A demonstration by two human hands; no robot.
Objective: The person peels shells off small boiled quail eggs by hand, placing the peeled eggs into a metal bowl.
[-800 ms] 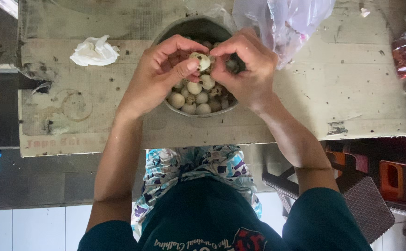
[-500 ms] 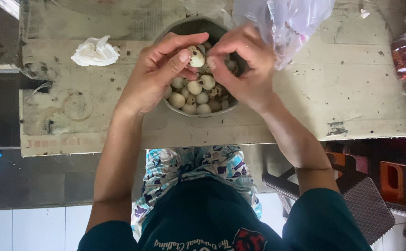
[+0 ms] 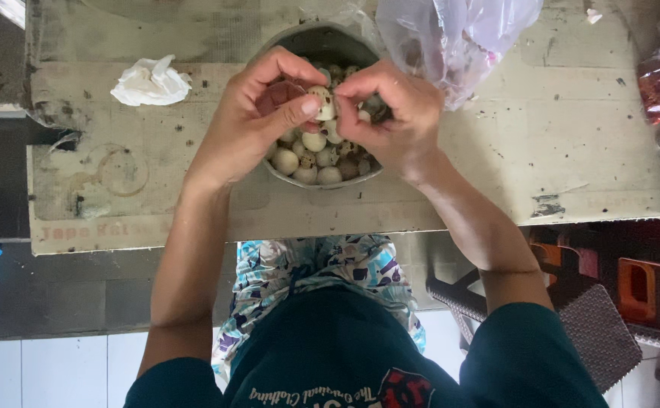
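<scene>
While the left hand (image 3: 250, 121) pinches a small speckled egg (image 3: 321, 103) between thumb and fingers, the right hand (image 3: 398, 113) picks at it with pressed fingertips; just below that grip sits a bowl (image 3: 322, 180) of eggs on the table (image 3: 556, 151)

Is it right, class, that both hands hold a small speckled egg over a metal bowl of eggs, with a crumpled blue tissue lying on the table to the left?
Not quite. The head view shows the crumpled tissue is white, not blue. The rest stands: the left hand and right hand hold a small speckled egg over the metal bowl on the table.
</scene>
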